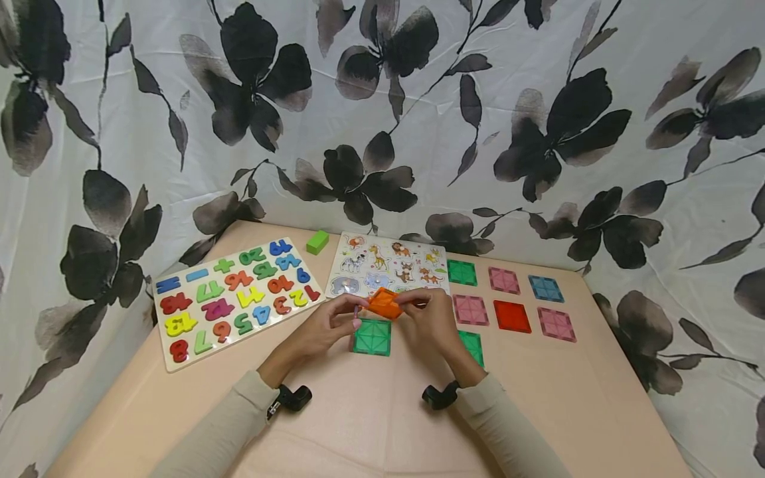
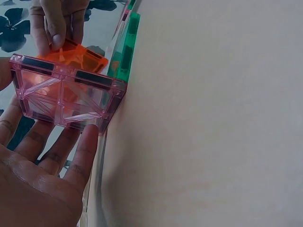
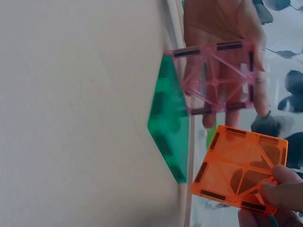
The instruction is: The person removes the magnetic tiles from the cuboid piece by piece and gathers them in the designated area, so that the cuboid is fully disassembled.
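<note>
Near the tabletop's middle, the left hand (image 2: pixel 38 179) is propping the pink tile (image 2: pixel 66 94) upright with straight fingers on the green tile (image 3: pixel 168 123); the right hand (image 1: pixel 427 318) is pinching the orange tile (image 3: pixel 239 170). Magnets snapping early could be toppling the pink wall.

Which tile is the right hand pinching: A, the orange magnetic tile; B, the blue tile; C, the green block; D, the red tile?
A: in the right wrist view, the right hand pinches a corner of the orange magnetic tile, while the left hand supports a standing pink magnetic tile.
</note>
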The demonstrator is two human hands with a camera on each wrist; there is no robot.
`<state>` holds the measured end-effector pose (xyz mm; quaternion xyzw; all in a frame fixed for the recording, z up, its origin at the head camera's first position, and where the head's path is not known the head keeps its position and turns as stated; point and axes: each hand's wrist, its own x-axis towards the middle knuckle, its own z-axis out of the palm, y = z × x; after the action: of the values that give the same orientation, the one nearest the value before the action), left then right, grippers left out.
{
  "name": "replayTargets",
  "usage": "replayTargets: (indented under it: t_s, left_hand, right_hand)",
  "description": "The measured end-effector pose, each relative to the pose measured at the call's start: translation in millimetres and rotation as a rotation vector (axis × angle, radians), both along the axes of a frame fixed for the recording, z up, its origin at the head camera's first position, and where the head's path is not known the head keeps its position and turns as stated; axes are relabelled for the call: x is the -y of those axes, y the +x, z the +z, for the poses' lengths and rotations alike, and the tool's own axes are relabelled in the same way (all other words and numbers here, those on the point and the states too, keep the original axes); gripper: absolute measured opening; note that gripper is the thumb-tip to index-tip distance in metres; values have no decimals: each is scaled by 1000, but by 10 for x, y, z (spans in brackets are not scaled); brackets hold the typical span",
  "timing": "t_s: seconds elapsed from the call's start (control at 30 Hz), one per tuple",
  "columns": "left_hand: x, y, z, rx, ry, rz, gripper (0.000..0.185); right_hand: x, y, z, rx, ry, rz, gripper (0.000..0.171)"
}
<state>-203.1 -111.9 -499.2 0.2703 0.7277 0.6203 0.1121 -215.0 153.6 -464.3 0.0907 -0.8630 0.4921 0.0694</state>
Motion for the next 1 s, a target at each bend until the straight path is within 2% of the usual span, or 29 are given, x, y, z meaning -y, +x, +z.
replayTargets:
  t_s: [0.2,0.5,0.7,1.0]
  left_hand:
    - [-1,2,-12,9,-7,0,43]
    - [2,9,6,21,-18,5,43]
    - [15,6,12,1,-1,2,42]
    - [8,-4,13,10,3,-6,41]
  right_hand:
    - [-203,50,70,56,-53,-58,17]
    - [-674,231,141,169,-75,-173,20]
    - [-1030,387,114,217,-62,-260,21]
    - [-1528,676,54,260,-77,-338,28]
